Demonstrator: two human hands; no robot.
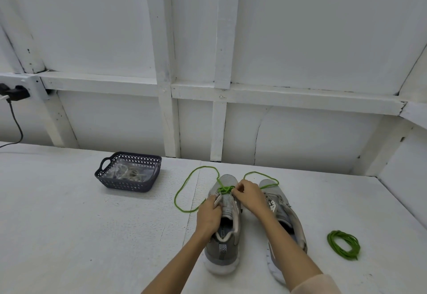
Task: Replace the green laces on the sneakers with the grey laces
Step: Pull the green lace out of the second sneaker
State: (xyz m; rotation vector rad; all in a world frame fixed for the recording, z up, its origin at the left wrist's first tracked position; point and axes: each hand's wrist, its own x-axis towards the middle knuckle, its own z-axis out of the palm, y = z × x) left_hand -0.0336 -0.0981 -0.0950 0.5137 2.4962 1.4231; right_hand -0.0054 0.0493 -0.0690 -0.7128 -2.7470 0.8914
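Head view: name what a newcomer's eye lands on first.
The bright green lace sprawls in loops from the toe end of the left sneaker, where the right hand pinches it and the left hand grips the sneaker. A coiled green lace lies far right; a dark basket sits far left.

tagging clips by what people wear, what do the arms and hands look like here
Both hands are bare: the left hand and right hand show no gloves, rings or watch. A pale pink sleeve shows on the right arm near the bottom edge; none shows on the left arm.
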